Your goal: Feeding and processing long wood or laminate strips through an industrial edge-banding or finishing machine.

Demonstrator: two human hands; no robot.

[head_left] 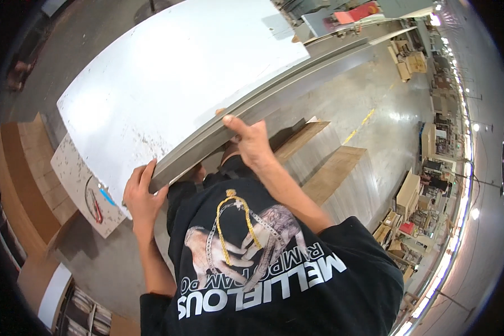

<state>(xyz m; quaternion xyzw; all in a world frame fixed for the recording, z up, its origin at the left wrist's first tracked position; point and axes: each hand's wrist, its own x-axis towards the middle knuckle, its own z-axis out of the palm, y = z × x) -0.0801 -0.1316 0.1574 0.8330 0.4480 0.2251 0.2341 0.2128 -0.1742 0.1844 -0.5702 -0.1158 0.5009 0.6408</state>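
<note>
A long grey channel-shaped profile [297, 84], metal-looking, runs slantwise from in front of me to the far right, along the near edge of a white-topped table [168, 73]. My left hand [144, 196] is closed round its near left end, with the fingers over the top and the thumb on my side. Farther along, my right hand [249, 140] grips the profile with the thumb lying on its upper edge. Most of the right fingers are hidden behind the profile.
Dark crumbs lie on the white top. A speckled board [73, 173] at left carries a blue-handled tool [106, 196] and a red-handled tool [98, 213]. Long boards [336, 173] stand to my right. Brown cartons [25, 173] are at far left, and a red object [357, 12] at the back.
</note>
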